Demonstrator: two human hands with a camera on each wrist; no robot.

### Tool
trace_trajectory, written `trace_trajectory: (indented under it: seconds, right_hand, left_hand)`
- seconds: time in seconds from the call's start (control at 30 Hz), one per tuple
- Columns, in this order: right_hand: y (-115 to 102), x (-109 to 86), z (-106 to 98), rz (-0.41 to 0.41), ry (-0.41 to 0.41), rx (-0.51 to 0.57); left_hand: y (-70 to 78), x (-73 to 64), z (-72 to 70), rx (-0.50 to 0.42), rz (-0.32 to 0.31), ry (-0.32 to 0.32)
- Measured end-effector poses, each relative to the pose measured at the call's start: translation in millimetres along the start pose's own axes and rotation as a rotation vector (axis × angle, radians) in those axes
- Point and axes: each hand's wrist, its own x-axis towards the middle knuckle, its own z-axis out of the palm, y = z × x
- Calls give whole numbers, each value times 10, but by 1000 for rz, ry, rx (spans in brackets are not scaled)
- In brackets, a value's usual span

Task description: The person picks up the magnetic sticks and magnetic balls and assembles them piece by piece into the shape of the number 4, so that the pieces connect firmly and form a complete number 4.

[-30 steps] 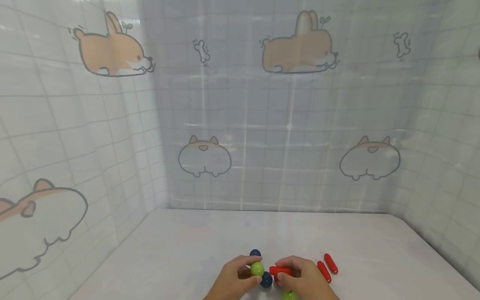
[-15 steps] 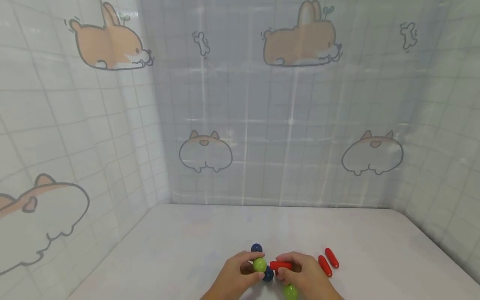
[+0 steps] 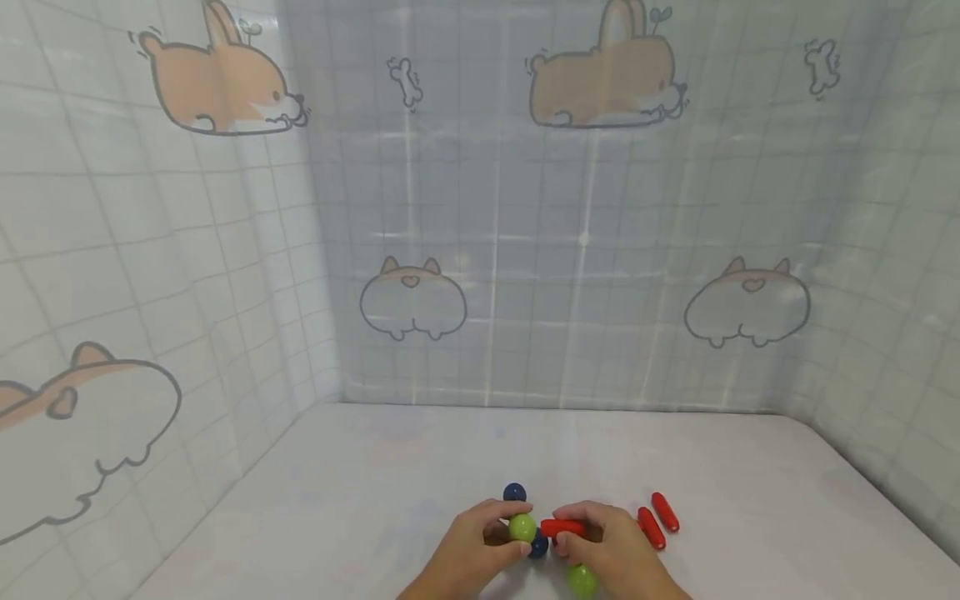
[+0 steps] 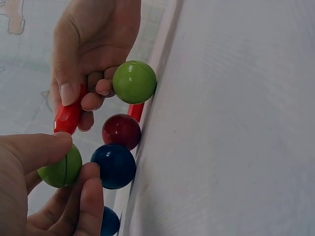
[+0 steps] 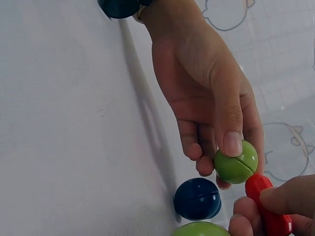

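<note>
My left hand (image 3: 476,546) pinches a grooved green ball (image 3: 522,528) between thumb and fingers. Opposite it, my right hand (image 3: 611,542) grips a short red rod (image 5: 268,205) with rounded ends. One end of the rod points at the ball and is close against it; whether they are joined cannot be made out. Below the hands lie a dark blue ball (image 4: 113,166), a dark red ball (image 4: 122,132) and a second green ball (image 3: 582,581). The fingers of my right hand partly hide the dark red ball in the head view.
Two more red rods (image 3: 652,528) lie side by side on the white table (image 3: 360,500), right of my right hand. Another blue ball (image 3: 514,492) rests just beyond my left fingertips. Pale walls (image 3: 525,350) with cartoon dogs enclose the back and sides.
The green ball in my left hand has moved slightly right, narrowing the gap to the red rod. Both hands keep their hold. The head view has tilted slightly down.
</note>
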Motion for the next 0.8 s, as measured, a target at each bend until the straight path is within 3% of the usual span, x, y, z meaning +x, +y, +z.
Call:
trace_trajectory:
  seconds: [0.17,0.8]
  right_hand:
    - [-22,6,-4,7,11,-37]
    - [-17,-11,19,-2,9,-90]
  left_hand:
    - [20,1,-5,3,28,-3]
    - [18,-30,-5,-3,23,-11]
